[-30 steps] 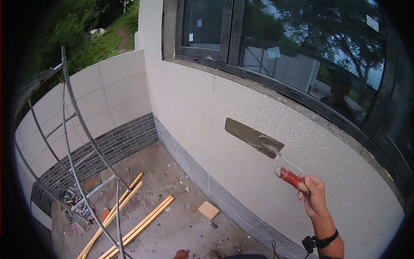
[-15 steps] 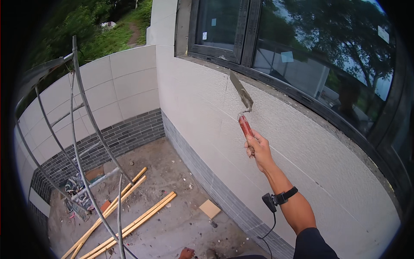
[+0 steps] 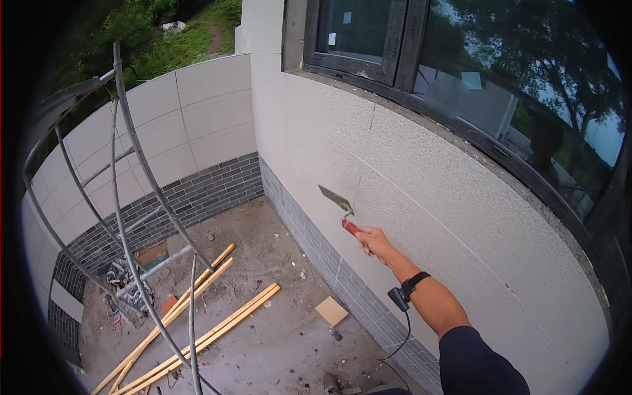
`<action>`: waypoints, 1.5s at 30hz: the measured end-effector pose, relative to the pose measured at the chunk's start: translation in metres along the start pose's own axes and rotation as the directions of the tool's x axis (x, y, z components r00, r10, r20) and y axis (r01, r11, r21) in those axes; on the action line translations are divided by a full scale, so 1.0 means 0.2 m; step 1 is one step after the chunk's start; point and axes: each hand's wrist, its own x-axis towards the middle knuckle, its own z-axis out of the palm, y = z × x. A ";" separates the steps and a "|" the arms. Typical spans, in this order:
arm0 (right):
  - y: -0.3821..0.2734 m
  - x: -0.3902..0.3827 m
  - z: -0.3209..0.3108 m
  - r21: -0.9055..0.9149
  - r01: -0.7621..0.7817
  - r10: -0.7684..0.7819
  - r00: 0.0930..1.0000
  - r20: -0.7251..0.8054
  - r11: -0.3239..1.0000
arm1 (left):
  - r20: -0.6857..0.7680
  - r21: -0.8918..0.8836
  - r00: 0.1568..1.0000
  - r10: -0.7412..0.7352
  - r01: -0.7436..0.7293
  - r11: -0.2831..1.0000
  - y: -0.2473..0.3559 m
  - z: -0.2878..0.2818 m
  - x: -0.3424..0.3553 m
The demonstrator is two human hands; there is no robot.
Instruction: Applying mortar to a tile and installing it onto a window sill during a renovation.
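My right hand (image 3: 374,242) is wrapped round the red handle of a trowel (image 3: 336,197), its grey blade angled up to the left against or just in front of the pale, textured tiled wall (image 3: 474,217). I cannot tell if the blade touches the wall. Thin grooves run across this wall below the dark-framed window (image 3: 349,39). A black strap with a small device and a cord is on my right forearm. My left hand is out of view.
Metal scaffolding (image 3: 151,184) stands on the left. Long timber strips (image 3: 243,313), a square beige board (image 3: 331,311) and rubble lie on the concrete floor (image 3: 237,355). A pale boundary wall (image 3: 210,99) with grey brick-pattern base meets the window wall at a corner; greenery lies beyond.
The trowel rose toward the sill, then came down and moved left along the wall in my right hand. My left hand has left the lower edge of the view.
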 end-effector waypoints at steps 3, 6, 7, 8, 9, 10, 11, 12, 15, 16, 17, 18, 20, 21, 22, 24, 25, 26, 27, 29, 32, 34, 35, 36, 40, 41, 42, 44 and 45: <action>0.34 -0.22 0.05 0.027 0.018 -0.019 0.998 0.058 0.999 | -0.020 -0.085 0.999 0.028 -0.030 0.996 0.06 0.03 0.07; 0.53 -0.44 -0.03 -0.093 0.009 0.002 0.993 0.119 0.996 | -0.013 -0.068 0.997 0.082 -0.083 0.994 0.11 0.03 0.11; 0.57 -0.50 -0.08 -0.128 0.070 -0.050 0.987 0.150 0.989 | 0.003 -0.047 0.994 0.105 -0.105 0.993 0.14 0.02 0.14; 0.62 -0.57 -0.14 -0.251 0.049 -0.013 0.990 0.141 0.967 | 0.021 -0.036 0.992 0.125 -0.124 0.992 0.17 0.01 0.17; 0.68 -0.64 -0.19 -0.348 0.071 -0.021 0.989 0.145 0.935 | 0.041 -0.022 0.990 0.137 -0.136 0.991 0.22 0.00 0.21; 0.76 -0.71 -0.25 -0.442 0.066 0.003 0.988 0.152 0.895 | 0.063 0.008 0.984 0.168 -0.169 0.986 0.27 0.00 0.25; 0.85 -0.79 -0.31 -0.537 0.083 0.007 0.986 0.164 0.839 | 0.085 0.058 0.972 0.219 -0.224 0.973 0.33 -0.01 0.29; 0.96 -0.89 -0.38 -0.631 0.040 0.087 0.982 0.169 0.775 | 0.113 0.149 0.944 0.310 -0.324 0.934 0.41 -0.01 0.34; 1.34 -1.26 -0.57 -0.700 -0.023 0.161 0.978 0.132 0.714 | 0.395 0.733 0.322 0.861 -0.675 -0.084 0.77 0.02 0.48; 1.46 -1.40 -0.64 -0.741 -0.124 0.279 0.956 0.088 0.660 | 0.280 0.393 0.710 0.646 -0.699 0.598 0.89 0.05 0.47; 1.58 -1.55 -0.70 -0.741 -0.157 0.308 0.949 0.071 0.653 | 0.107 -0.138 0.949 0.296 -0.280 0.950 1.05 0.07 0.47; 1.70 -1.71 -0.75 -0.736 -0.193 0.341 0.939 0.054 0.649 | 0.171 -0.052 0.867 0.468 -0.466 0.883 1.21 0.08 0.44; 1.91 -2.04 -0.79 -0.714 -0.299 0.437 0.899 0.011 0.633 | 0.253 -0.014 0.795 0.551 -0.567 0.824 1.59 0.11 0.38; 2.01 -2.21 -0.79 -0.688 -0.378 0.493 0.869 -0.033 0.619 | 0.285 -0.001 0.754 0.592 -0.617 0.787 1.78 0.16 0.32; 2.10 -2.40 -0.79 -0.647 -0.476 0.549 0.829 -0.104 0.596 | 0.347 0.300 0.703 0.621 -0.711 0.636 1.95 0.22 0.24; 2.27 -2.77 -0.72 -0.421 -0.624 0.598 0.773 -0.210 0.658 | 0.492 0.469 0.661 0.566 -0.749 0.468 2.21 0.40 0.04; 2.34 -2.94 -0.71 -0.324 -0.699 0.653 0.714 -0.254 0.638 | 0.545 0.485 0.621 0.563 -0.781 0.392 2.30 0.54 -0.07; 2.40 -3.11 -0.67 -0.231 -0.745 0.696 0.667 -0.265 0.626 | 0.598 0.493 0.601 0.530 -0.797 0.349 2.33 0.69 -0.20; 2.45 -3.28 -0.63 -0.184 -0.720 0.647 0.686 -0.332 0.669 | 0.632 0.501 0.589 0.503 -0.806 0.315 2.30 0.85 -0.33; 2.53 -3.58 -0.55 -0.084 -0.785 0.707 0.594 -0.384 0.614 | 0.893 0.215 0.393 0.218 -0.799 0.561 2.17 1.18 -0.59; 2.63 -3.95 -0.42 0.096 -0.785 0.747 0.534 -0.396 0.612 | 0.974 0.205 0.161 -0.159 -0.923 0.325 1.84 1.56 -0.86; 2.71 -4.15 -0.32 0.272 -0.805 0.813 0.386 -0.435 0.528 | 0.943 0.225 0.120 -0.312 -0.919 0.324 1.67 1.74 -0.90; 2.74 -4.23 -0.25 0.285 -0.794 0.786 0.349 -0.510 0.537 | 0.930 0.231 0.140 -0.340 -0.941 0.246 1.62 1.83 -0.86; 2.77 -4.29 -0.22 0.276 -0.799 0.765 0.318 -0.560 0.534 | 0.923 0.236 0.165 -0.348 -0.957 0.171 1.57 1.90 -0.81; 2.80 -4.46 0.04 0.499 -0.633 0.741 0.182 -0.647 0.592 | 0.865 0.180 0.327 -0.380 -0.910 -0.373 1.53 2.04 -0.47; 2.78 -4.51 0.08 0.553 -0.611 0.758 0.124 -0.640 0.567 | 0.887 0.050 0.226 -0.403 -0.915 -0.401 1.52 2.07 -0.39; 2.76 -4.54 0.13 0.564 -0.600 0.723 0.036 -0.690 0.567 | 0.894 -0.126 0.030 -0.446 -0.940 -0.316 1.50 2.12 -0.32; 2.68 -4.55 0.22 0.593 -0.573 0.664 -0.110 -0.739 0.566 | 0.926 0.065 0.123 -0.356 -0.983 -0.170 1.47 2.21 -0.19; 2.64 -4.58 0.24 0.688 -0.344 0.701 -0.108 -0.705 0.639 | 0.904 0.286 0.224 -0.364 -0.950 0.126 1.45 2.24 -0.13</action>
